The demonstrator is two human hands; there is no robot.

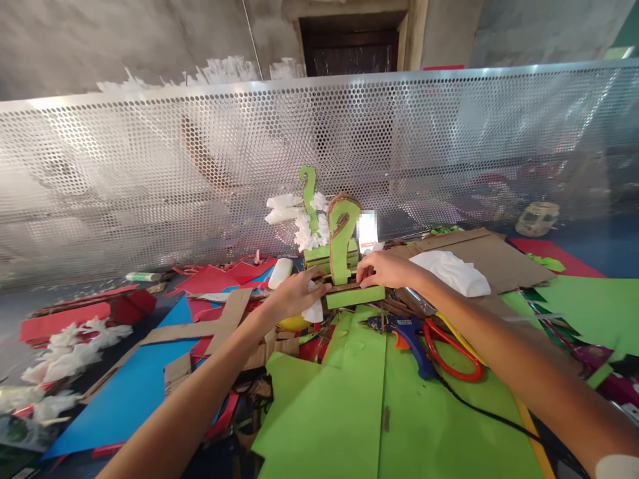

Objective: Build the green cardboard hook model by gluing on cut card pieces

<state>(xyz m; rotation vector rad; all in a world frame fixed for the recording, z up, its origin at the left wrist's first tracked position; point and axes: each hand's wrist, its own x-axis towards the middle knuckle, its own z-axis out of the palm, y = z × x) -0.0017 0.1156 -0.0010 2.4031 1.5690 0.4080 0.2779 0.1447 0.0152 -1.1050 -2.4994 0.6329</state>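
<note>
I can read no writing anywhere; the small white card (368,231) behind the model is blurred out. Largest in my view is the perforated silver metal screen (150,166) along the back of the table, then the bright green paper sheets (349,412) spread in front of me and the flat brown cardboard panel (479,256) to the right. At the centre stands the green paper-covered cardboard swan-shaped model (343,243), upright on a green bar base with raw brown edges showing, and a second green curved neck with white tissue tufts (309,229) just behind it. My left hand (294,293) presses the base's left end, fingers closed on a white tissue scrap; my right hand (384,269) grips the base's right side. Nearby lie a blue hot-glue gun (409,332) and red-handled scissors (449,352).
</note>
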